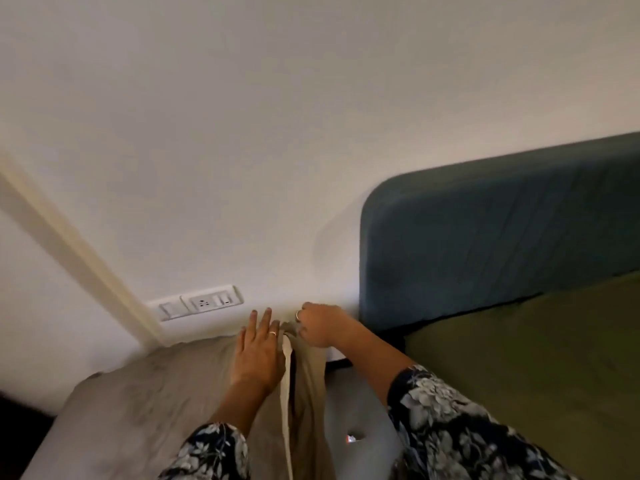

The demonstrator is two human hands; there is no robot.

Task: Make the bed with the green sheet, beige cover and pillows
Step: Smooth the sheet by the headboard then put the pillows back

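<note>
At lower center, the left hand (257,353) lies flat with straight fingers on the beige cover (308,368), while the right hand (320,323) pinches its top edge. The 2 hands sit close together. The green sheet (526,368) covers the bed at right, below the headboard (491,230).

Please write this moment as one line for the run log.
left hand: flat on grey pillow | right hand: pinches top edge of beige fabric cover | green sheet: on bed beside teal padded headboard

The green sheet (540,368) and teal headboard (502,230) run past the right edge.
</note>
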